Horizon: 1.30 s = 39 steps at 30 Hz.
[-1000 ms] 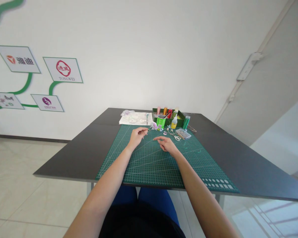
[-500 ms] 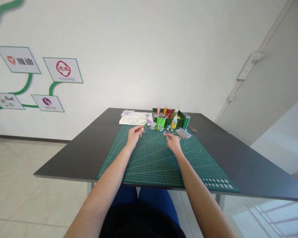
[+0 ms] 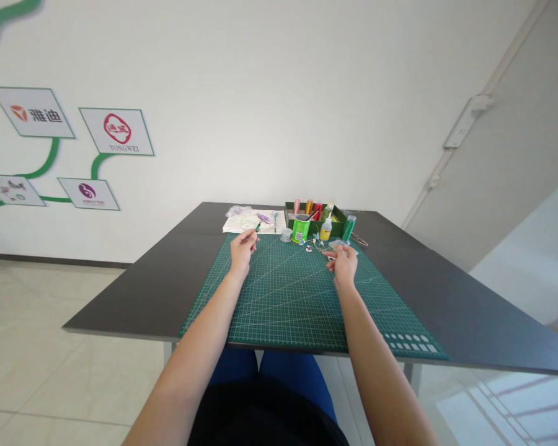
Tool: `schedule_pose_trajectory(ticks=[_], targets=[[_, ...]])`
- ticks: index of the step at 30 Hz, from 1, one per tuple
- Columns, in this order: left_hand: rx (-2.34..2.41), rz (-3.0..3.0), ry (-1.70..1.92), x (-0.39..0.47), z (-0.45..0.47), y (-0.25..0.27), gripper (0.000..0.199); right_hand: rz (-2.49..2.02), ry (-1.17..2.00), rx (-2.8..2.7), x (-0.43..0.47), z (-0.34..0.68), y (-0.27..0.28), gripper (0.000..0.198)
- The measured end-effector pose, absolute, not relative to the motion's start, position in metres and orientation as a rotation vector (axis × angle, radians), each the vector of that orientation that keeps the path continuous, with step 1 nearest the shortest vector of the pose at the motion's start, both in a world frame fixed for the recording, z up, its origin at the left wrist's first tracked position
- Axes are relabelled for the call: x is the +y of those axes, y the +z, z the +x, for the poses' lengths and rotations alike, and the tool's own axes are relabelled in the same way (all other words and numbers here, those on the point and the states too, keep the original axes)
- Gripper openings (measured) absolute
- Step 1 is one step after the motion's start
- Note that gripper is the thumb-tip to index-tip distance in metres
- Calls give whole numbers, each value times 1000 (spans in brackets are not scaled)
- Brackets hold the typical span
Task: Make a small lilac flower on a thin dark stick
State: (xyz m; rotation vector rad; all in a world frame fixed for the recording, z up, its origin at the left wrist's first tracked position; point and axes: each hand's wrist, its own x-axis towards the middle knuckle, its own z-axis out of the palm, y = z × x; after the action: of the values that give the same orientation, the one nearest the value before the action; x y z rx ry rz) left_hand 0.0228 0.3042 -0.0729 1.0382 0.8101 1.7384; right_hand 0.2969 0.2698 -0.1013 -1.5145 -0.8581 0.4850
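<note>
My left hand (image 3: 243, 251) is closed in a pinch around the green stem (image 3: 258, 227) of a purple flower (image 3: 263, 217), held up above the back of the green cutting mat (image 3: 283, 297). My right hand (image 3: 345, 263) hovers by the clear plastic box (image 3: 339, 244), partly covering it. Its fingers point left and look slightly apart, and I make out nothing held in them. Left of those fingertips, a strand with small white flowers (image 3: 309, 249) lies on the mat.
White sheets (image 3: 235, 224) and a plastic bag (image 3: 239, 211) lie at the back left. A small clear tub (image 3: 286, 235), a green can (image 3: 301, 228), a yellow-labelled glue bottle (image 3: 326, 228), a green spool (image 3: 348, 228) and a dark green box (image 3: 338, 225) of thread spools stand behind the mat.
My left hand has moved left with the purple flower, away from the tub. My right hand has left the white flowers and moved right to the clear plastic box.
</note>
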Motion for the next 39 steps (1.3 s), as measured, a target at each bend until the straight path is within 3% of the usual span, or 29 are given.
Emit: schedule_pose_trajectory(ticks=[5,8,12,18,22,27,33,39], targets=[[823,1118,1709,303,26,-74,39,-1399,443,-581,269,305,-99,30],[827,1160,1723,304,28,-75,37,-1533,236,-664,267,307,-97,31],[820,1242,1685,305,31,-77,36,-1646,-44,-772,261,303,-92,11],[817,1321,1637,300,33,-76,34,-1545,27,-884,254,294,-86,17],[776,1407,1545,294,37,-75,31,-1239,35,-1192,252,275,-87,22],[757,1468,1456,289,46,-78,32,-985,469,-1477,253,242,-97,31],[701,1553,1345,284,57,-83,30,-803,1122,-1340,252,221,-101,56],[690,1566,1318,280,64,-87,27,-674,1318,-1100,242,213,-94,44]])
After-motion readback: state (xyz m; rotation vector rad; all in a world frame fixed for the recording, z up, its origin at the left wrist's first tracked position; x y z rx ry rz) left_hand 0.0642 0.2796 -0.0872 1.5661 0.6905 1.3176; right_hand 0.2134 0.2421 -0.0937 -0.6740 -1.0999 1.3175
